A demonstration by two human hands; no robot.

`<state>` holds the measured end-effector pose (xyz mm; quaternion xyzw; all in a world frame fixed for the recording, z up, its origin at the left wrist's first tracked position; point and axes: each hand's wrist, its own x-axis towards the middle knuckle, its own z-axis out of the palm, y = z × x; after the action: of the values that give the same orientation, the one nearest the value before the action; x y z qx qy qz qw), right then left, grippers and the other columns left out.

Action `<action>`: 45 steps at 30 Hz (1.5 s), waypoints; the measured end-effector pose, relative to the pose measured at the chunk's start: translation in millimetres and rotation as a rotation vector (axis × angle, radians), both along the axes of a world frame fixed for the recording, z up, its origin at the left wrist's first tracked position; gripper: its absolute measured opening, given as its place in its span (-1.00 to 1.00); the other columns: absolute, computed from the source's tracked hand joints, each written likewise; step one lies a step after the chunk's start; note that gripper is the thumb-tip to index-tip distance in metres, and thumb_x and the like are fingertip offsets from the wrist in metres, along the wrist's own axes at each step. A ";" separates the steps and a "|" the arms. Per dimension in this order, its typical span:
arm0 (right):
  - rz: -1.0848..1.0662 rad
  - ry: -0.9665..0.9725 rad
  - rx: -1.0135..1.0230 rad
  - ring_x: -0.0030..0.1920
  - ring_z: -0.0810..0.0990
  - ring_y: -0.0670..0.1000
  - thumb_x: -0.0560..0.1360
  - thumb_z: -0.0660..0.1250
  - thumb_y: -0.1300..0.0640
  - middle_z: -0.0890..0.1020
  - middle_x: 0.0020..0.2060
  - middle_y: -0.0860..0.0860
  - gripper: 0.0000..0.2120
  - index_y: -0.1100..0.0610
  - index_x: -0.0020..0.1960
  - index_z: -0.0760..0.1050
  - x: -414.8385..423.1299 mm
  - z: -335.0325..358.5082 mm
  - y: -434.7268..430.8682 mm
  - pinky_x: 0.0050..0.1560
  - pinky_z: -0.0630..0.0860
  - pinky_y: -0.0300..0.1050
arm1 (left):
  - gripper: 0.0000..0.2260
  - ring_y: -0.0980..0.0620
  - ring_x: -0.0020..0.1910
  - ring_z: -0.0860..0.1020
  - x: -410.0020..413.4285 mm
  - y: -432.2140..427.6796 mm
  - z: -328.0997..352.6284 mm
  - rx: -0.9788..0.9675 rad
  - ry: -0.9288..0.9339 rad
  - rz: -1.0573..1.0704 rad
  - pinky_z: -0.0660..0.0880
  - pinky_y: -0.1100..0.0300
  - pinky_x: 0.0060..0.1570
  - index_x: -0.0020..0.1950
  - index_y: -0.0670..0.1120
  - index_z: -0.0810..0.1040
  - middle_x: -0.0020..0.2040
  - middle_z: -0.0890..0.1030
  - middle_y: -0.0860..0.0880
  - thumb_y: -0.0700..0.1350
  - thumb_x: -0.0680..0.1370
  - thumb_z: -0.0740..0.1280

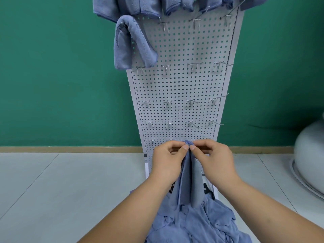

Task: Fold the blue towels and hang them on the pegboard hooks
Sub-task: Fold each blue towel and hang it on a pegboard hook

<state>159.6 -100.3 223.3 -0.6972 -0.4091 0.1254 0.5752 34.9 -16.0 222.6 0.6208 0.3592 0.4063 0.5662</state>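
With the left hand and right hand each keeping a pinch grip on the top edge of the blue towel lifted above the pile, match corners squarely before folding toward the pegboard.

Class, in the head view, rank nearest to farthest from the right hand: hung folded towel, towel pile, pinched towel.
1. The pinched towel, touching the right hand.
2. The towel pile, below it.
3. The hung folded towel, upper left on the pegboard.
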 end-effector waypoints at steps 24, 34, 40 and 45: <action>-0.055 -0.148 -0.065 -0.08 0.67 -0.12 0.58 0.48 0.12 0.72 -0.10 -0.18 -0.95 -0.03 0.01 0.66 47.1 5.0 -5.7 -0.01 0.56 -0.18 | -0.77 -0.06 0.13 0.54 -34.2 52.6 -20.6 0.593 0.938 -0.092 0.57 -0.03 0.09 0.28 0.10 0.56 0.14 0.49 -0.01 0.09 0.63 0.36; -0.037 -0.501 -0.485 -0.16 0.65 -0.14 0.53 0.50 0.04 0.68 -0.24 -0.18 -0.94 -0.06 -0.06 0.63 77.6 -8.3 -11.8 -0.07 0.62 -0.08 | -0.95 0.20 -0.22 0.54 -41.3 56.0 1.4 0.689 0.724 -0.077 0.57 0.10 -0.09 0.02 0.15 0.66 -0.10 0.63 0.21 0.06 0.58 0.47; 0.062 -0.319 -0.369 -0.11 0.68 -0.13 0.54 0.48 0.11 0.71 -0.19 -0.13 -0.89 -0.02 -0.09 0.57 80.5 -1.5 -16.7 -0.07 0.56 -0.24 | -0.81 0.19 -0.25 0.53 -47.0 58.3 3.8 0.593 0.727 -0.089 0.54 0.12 -0.15 0.12 0.23 0.56 -0.12 0.61 0.20 0.05 0.57 0.50; 0.198 -0.151 -0.228 -0.17 0.61 0.09 0.66 0.35 0.12 0.68 -0.18 0.02 -0.94 0.01 0.02 0.48 68.2 0.4 -17.3 -0.11 0.49 -0.03 | -0.95 0.10 -0.11 0.59 -44.6 57.7 6.1 0.607 0.821 -0.003 0.60 0.08 -0.07 0.05 0.13 0.66 -0.10 0.65 0.19 0.03 0.60 0.43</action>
<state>227.8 -117.6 223.7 -0.7218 -0.5008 0.1744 0.4448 -9.7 41.7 228.7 0.8663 0.4169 0.2140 0.1730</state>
